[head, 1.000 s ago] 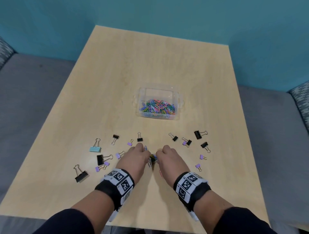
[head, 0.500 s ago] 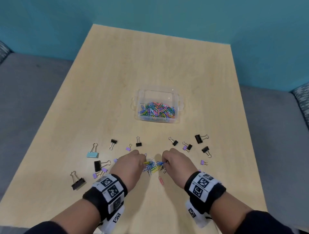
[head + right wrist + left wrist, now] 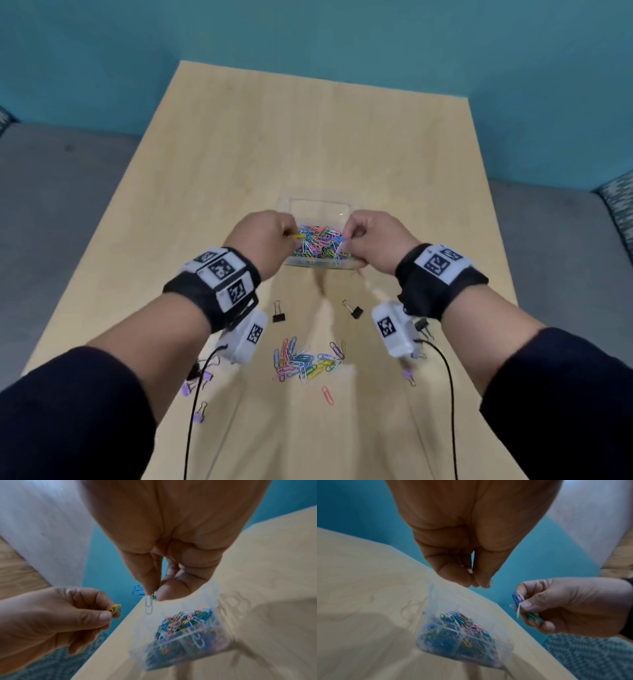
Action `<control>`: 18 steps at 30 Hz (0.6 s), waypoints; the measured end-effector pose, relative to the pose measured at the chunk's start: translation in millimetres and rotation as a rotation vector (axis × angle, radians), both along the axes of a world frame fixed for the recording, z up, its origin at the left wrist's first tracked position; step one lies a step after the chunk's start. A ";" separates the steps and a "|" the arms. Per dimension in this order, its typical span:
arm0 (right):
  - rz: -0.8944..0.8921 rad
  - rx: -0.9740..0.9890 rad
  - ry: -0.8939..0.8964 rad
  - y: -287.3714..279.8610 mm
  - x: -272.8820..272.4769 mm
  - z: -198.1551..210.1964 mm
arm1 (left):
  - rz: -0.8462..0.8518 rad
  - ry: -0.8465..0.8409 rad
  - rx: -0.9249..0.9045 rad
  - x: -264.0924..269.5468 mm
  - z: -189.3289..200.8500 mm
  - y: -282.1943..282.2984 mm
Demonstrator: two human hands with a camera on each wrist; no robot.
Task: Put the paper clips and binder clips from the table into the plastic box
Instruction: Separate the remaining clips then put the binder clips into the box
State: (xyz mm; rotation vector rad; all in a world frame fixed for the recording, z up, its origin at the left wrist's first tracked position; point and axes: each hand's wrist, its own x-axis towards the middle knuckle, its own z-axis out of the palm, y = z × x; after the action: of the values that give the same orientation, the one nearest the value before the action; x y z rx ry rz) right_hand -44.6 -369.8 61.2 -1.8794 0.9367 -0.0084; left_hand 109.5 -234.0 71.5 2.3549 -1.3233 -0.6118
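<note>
A clear plastic box (image 3: 320, 205) (image 3: 436, 601) (image 3: 221, 627) with several coloured paper clips inside stands mid-table. My left hand (image 3: 291, 233) (image 3: 478, 584) (image 3: 112, 614) hovers over its left side, pinching yellow paper clips (image 3: 298, 236) (image 3: 115, 609). Over the box's right side my right hand (image 3: 346, 238) (image 3: 154, 595) (image 3: 521, 605) pinches blue, white and green paper clips (image 3: 517, 599) (image 3: 148, 605). A loose heap of paper clips (image 3: 306, 361) lies on the table near me. Black binder clips (image 3: 278, 313) (image 3: 354, 310) and small purple ones (image 3: 197, 413) lie around it.
The light wooden table (image 3: 308, 137) is bare beyond the box. A teal wall (image 3: 308, 31) rises behind it, and grey seat cushions (image 3: 51, 205) flank both sides. Black cables (image 3: 448, 394) hang from my wrist cameras over the near table.
Both hands have lifted from the heap near me and moved forward to above the box, each carrying a pinch of paper clips. The heap stays on the table.
</note>
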 end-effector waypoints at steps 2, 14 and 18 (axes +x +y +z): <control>-0.015 -0.029 0.021 -7.5 13.5 -2.2 | -0.007 -0.026 0.046 1.8 -4.1 -16.9; 0.247 -0.219 0.250 86.0 -72.4 -27.2 | -0.103 0.053 0.013 -64.0 -37.5 102.8; 0.311 -0.219 0.402 141.9 -120.7 -41.2 | -0.092 0.058 0.211 -100.0 -64.6 158.6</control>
State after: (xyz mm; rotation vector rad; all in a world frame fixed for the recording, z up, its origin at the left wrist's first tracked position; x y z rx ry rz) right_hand -165.3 -228.0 19.9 -2.2639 0.9246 0.4872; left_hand 9.5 -75.3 6.9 2.4294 -1.4086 -0.8794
